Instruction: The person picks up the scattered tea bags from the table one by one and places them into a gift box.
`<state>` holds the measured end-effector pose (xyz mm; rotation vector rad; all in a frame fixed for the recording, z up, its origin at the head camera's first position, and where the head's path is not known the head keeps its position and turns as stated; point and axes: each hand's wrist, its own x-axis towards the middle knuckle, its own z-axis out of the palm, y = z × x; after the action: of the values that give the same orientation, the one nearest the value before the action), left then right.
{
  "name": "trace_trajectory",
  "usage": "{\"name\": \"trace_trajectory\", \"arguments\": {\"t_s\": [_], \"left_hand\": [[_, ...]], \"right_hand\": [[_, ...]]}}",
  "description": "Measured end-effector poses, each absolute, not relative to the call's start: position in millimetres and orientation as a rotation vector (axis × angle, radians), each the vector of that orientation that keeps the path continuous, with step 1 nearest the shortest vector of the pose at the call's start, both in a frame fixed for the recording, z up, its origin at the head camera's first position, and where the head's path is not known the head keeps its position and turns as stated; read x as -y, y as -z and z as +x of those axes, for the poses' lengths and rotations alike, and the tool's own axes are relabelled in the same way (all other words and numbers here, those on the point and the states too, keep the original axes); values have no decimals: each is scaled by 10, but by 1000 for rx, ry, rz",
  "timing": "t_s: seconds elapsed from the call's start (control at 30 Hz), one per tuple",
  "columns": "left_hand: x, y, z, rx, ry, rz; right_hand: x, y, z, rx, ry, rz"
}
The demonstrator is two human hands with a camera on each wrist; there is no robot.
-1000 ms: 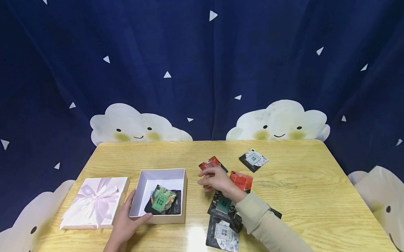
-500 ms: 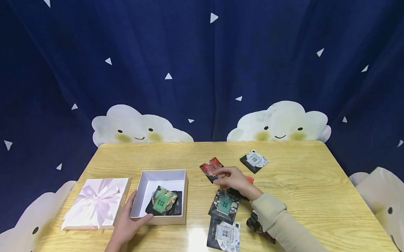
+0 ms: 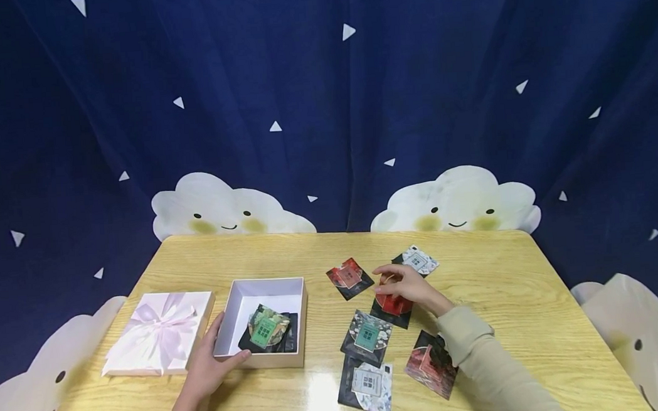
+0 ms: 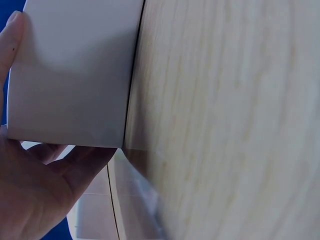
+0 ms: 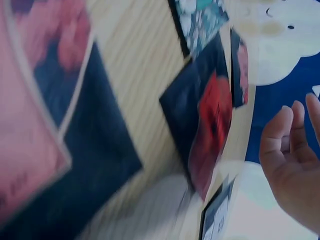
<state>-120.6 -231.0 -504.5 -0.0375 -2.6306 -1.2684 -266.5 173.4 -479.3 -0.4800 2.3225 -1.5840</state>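
Note:
My left hand (image 3: pixel 207 364) grips the front left corner of an open white box (image 3: pixel 270 360), thumb on its front wall; the left wrist view shows the palm (image 4: pixel 35 195) wrapped round that white wall (image 4: pixel 75 75). Inside the box lies a green packet (image 3: pixel 264 327) on dark ones. My right hand (image 3: pixel 402 284) hovers with loosely bent fingers over a red-and-black packet (image 3: pixel 390 307). In the blurred right wrist view the fingers (image 5: pixel 292 150) hold nothing and that packet (image 5: pixel 212 125) lies flat beside them.
A pink lid with a ribbon bow (image 3: pixel 158 332) lies left of the box. Other packets lie on the wooden table (image 3: pixel 510 295): a red one (image 3: pixel 349 277), a grey one (image 3: pixel 418 261), a green one (image 3: pixel 367 336), a white one (image 3: pixel 366 384), a pink one (image 3: pixel 431 362). A blue curtain hangs behind.
My right hand moved rightward from beside the box to above the red-and-black packet. The forearm shifted and uncovered the pink packet. My left hand stayed on the box.

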Motion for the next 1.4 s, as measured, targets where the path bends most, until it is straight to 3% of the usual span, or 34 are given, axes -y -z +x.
{"name": "trace_trajectory", "arguments": {"t_s": [0.27, 1.4], "left_hand": [[2330, 5088, -1201, 2613, 1247, -19], [2297, 5106, -1220, 2593, 1332, -7]], "right_hand": [[-1898, 4797, -2774, -2439, 1466, -513], [-2531, 5012, -3198, -2684, 1302, -189]]}}
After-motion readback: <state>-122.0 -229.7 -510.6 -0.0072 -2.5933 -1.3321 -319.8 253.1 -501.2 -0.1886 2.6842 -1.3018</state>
